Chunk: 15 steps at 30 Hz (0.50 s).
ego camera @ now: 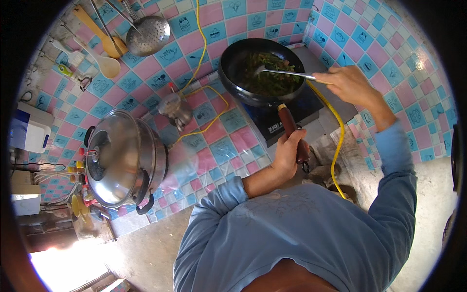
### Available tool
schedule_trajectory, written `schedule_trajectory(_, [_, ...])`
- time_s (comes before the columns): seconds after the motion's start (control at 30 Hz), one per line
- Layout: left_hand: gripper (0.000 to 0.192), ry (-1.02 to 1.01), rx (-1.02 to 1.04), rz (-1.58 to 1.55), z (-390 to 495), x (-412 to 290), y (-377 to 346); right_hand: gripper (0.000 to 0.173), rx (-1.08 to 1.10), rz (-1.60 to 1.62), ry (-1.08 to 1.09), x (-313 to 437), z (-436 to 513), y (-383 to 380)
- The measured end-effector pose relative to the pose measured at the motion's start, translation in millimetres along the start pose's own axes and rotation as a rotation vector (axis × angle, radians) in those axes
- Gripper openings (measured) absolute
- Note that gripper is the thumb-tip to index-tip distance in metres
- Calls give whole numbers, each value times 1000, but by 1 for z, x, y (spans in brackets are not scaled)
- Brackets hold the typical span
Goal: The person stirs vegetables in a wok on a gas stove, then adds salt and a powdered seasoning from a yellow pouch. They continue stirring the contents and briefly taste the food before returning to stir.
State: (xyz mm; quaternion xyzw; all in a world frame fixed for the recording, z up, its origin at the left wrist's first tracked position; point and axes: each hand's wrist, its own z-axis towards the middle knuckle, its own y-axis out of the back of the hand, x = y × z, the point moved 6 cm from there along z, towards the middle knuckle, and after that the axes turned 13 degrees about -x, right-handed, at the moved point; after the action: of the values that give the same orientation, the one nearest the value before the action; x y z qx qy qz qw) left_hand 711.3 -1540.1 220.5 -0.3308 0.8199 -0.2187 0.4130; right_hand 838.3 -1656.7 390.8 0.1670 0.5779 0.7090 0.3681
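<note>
A black wok [233, 69] is tilted over a dark cooktop [270, 127], its far rim raised. My left hand [286, 155] grips the wok's reddish-brown handle [289, 118]. Chopped green food with brownish bits [279, 82] lies in the wok. My right hand [350, 84] holds a metal cooking utensil [284, 73] by its handle, and the utensil's head rests among the food. The exact shape of that head is partly hidden by the food.
A lidded steel pot [124, 157] stands on the tiled counter at left. Near the wall sits a metal vessel [175, 109]. A yellow gas hose [337, 146] hangs right of the cooktop; a thin yellow cord [204, 131] crosses the counter. A skimmer [147, 35] and wooden spoons hang on the wall.
</note>
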Motion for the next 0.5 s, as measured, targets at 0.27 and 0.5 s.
schedule_trajectory(0.27, [23,1,-31,24,0,2,-8,34,-32,412,-454,-72,-30,-29])
schedule_trajectory(0.5, [25,-28,16,32,1,2,-4,39,271,1011,-932,-28,-52,-36])
